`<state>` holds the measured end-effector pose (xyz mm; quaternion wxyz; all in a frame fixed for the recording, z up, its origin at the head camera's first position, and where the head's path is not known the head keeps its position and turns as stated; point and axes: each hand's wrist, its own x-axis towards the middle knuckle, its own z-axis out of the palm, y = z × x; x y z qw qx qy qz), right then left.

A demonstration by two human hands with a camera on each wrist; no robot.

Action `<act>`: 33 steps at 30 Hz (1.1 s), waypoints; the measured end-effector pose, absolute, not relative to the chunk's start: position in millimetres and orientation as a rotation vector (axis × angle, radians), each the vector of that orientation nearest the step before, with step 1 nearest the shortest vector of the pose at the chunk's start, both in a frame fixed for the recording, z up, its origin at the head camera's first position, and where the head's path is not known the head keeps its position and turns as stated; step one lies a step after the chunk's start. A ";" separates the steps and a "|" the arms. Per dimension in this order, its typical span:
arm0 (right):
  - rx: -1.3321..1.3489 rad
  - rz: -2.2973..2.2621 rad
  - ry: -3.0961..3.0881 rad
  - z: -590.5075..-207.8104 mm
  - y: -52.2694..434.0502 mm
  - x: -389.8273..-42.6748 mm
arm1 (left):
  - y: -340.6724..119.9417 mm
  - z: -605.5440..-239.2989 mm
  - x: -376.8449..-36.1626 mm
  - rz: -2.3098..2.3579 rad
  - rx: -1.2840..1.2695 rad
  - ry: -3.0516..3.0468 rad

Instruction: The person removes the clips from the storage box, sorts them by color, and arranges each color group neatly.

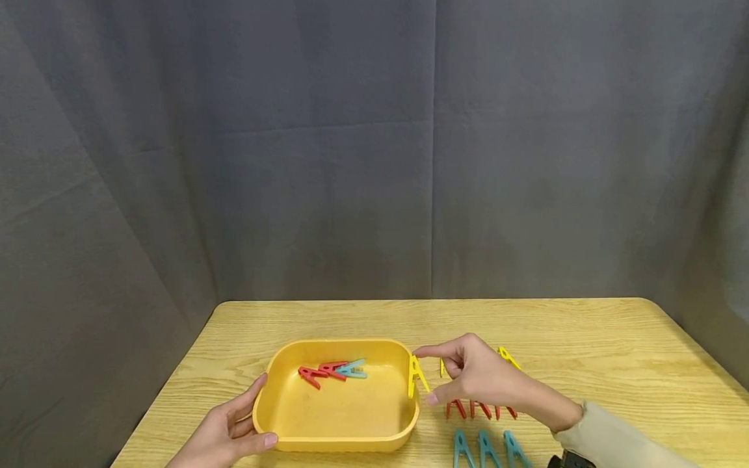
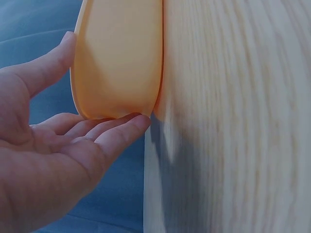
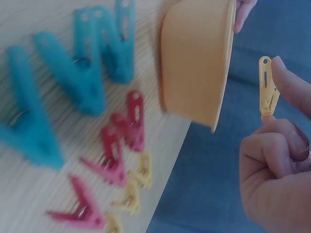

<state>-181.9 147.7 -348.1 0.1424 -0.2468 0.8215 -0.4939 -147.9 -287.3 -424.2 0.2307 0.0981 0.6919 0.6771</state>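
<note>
A yellow clothespin is pinched lengthwise between the index finger and thumb of my right hand, beside the right rim of a yellow tub. In the right wrist view the held clothespin spans thumb to fingertip, its jaws together. My left hand holds the tub's left near corner, thumb on the front rim and fingers along the side. The left wrist view shows those fingertips against the tub's wall. Two red clothespins and a teal clothespin lie in the tub.
Right of the tub, clothespins stand in rows on the wooden table: teal ones nearest, red ones behind, yellow ones farthest. My right hand partly hides the back rows. A grey curtain hangs behind the table.
</note>
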 end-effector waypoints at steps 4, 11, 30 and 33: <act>-0.673 -1.445 2.381 -352.4 165.7 -179.1 | -287.8 -425.1 -147.9 1.867 0.283 1.897; -0.576 -1.461 2.413 -359.9 199.0 -175.7 | -288.3 -424.6 -146.9 1.864 0.288 1.892; -0.322 -1.430 2.475 -388.4 300.7 -194.8 | -288.7 -422.2 -147.9 1.881 0.331 1.883; -0.301 -1.422 2.469 -393.3 313.0 -197.2 | -288.7 -422.4 -148.1 1.879 0.320 1.880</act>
